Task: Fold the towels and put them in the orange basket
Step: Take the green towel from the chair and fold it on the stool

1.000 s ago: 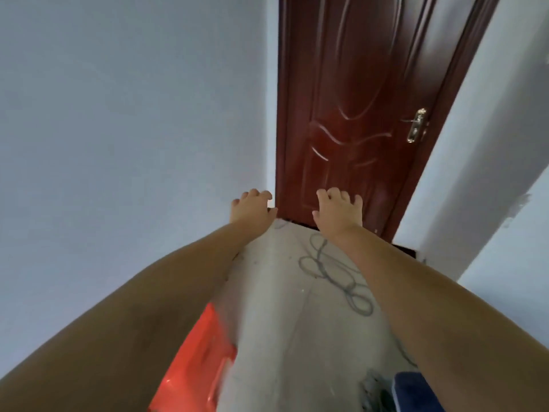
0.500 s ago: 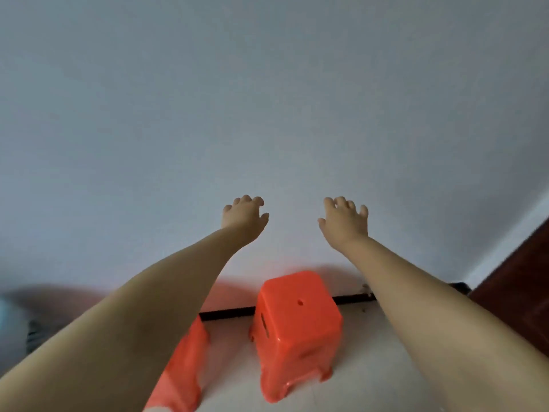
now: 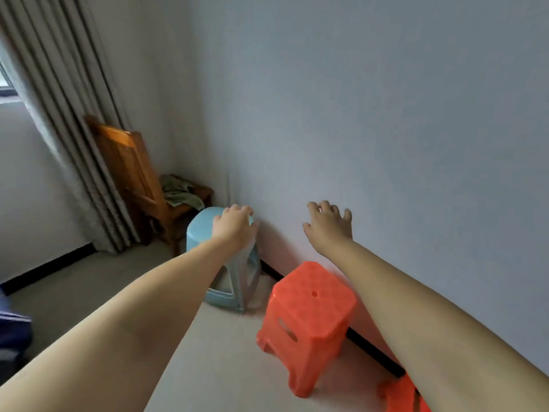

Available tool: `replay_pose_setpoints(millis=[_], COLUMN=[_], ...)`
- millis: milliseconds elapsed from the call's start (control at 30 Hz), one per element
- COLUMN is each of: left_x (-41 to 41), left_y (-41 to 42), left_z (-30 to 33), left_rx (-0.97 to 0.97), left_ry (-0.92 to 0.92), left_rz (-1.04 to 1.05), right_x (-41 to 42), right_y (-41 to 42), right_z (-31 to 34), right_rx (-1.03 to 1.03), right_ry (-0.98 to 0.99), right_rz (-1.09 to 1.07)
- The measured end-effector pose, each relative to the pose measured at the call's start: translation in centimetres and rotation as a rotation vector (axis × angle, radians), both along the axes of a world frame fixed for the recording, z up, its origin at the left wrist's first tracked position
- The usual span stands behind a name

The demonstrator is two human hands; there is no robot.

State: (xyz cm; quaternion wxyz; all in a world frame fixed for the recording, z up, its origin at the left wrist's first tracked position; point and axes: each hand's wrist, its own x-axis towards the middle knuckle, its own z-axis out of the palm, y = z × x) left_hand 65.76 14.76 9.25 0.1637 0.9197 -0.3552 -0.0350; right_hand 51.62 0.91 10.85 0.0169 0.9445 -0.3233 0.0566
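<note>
Head view has swung left since half a second ago: the corner of the room now shows, with a curtain (image 3: 59,120), a wooden chair (image 3: 133,173) and a crumpled green towel (image 3: 179,194) on its seat; a light blue stool (image 3: 205,230) stands by the wall, the orange stool (image 3: 309,319) nearer you. Your left hand (image 3: 234,227) and right hand (image 3: 328,227) reach forward as before, fingers relaxed, holding nothing. No orange basket is plainly visible; an orange object (image 3: 401,395) at the bottom edge is too cropped to tell. You seem to be heading for that towel; folding is not yet begun.
</note>
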Motion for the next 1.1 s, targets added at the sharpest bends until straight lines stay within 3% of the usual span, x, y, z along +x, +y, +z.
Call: replay_pose_setpoints(millis=[267,500,700,1100], left_x=[16.5,27.2,33.7,52.5], left_y=[12.4,17.5,15.7,2.8], left_z=[1.7,1.3,-0.6,0.2], left_rx=[-0.015,-0.026,-0.010,-0.022], left_ry=[-0.062,-0.024,-0.004,-0.036], left_rz=[0.185,0.316,0.301,0.240], right_x=[19.5,31.2,38.8,58.7], right_y=[9.6,14.8,12.7,-0.2], right_z=[0.3,0.0,-1.1,-1.1], right_rx=[0.055,0.116,0.081,0.072], right_ry=[-0.023,-0.038,0.007,0.021], right_rz=[0.157,0.267,0.273,0.252])
